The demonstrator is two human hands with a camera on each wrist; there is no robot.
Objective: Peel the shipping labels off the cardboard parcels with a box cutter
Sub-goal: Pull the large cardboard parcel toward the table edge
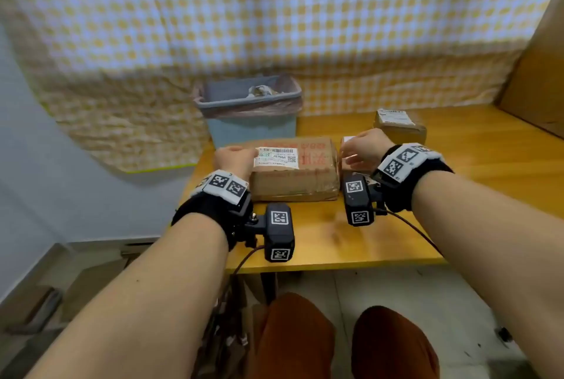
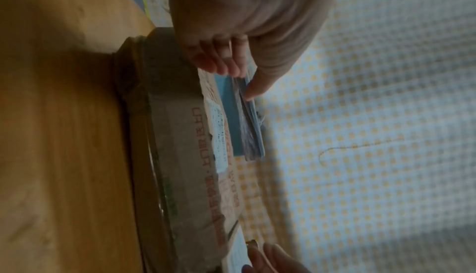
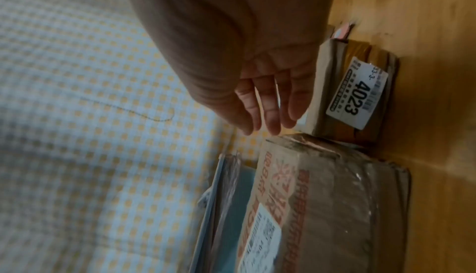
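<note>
A large cardboard parcel (image 1: pixel 293 177) with red print lies mid-table, with a white shipping label (image 1: pixel 276 158) on its top. My left hand (image 1: pixel 235 159) sits at the parcel's left end, its fingers (image 2: pixel 219 61) loosely bent over the top edge and holding nothing. My right hand (image 1: pixel 360 149) hovers over a smaller taped parcel (image 3: pixel 342 94) just right of the large one, its fingers (image 3: pixel 270 114) straight and empty. That small parcel has a "4023" sticker (image 3: pixel 358 92) on its side. No box cutter shows in any view.
A blue bin (image 1: pixel 250 128) with a liner and crumpled paper stands behind the large parcel. A third small labelled parcel (image 1: pixel 399 125) lies at the back right. A big cardboard sheet (image 1: pixel 540 73) leans at the far right. Checked cloth (image 1: pixel 274 12) covers the wall.
</note>
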